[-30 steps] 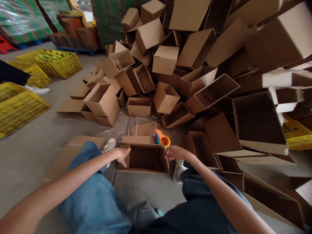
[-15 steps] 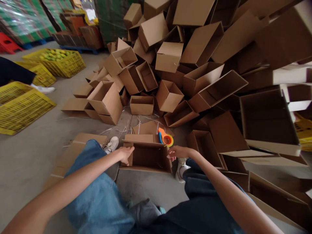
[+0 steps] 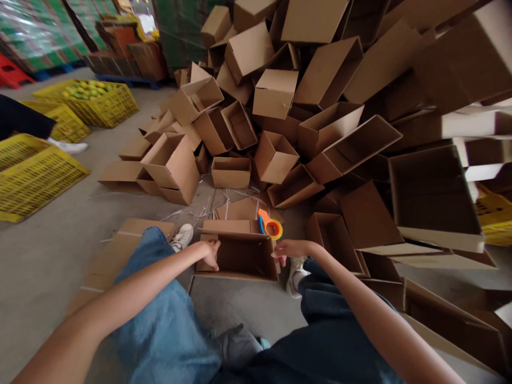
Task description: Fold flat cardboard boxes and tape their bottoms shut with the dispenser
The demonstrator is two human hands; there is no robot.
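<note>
Gripping open corrugated box — left hand, right hand at rim

Warehouse floor seen through my head camera: smooth grey concrete runs back to tall stacks of green-and-white shrink-wrapped goods, with a low blue pallet standing nearby. On the left lie rectangular yellow plastic mesh crates, and farther back a similar yellow crate holds yellow-green fruit. A red plastic object sits in the far left corner.
</note>
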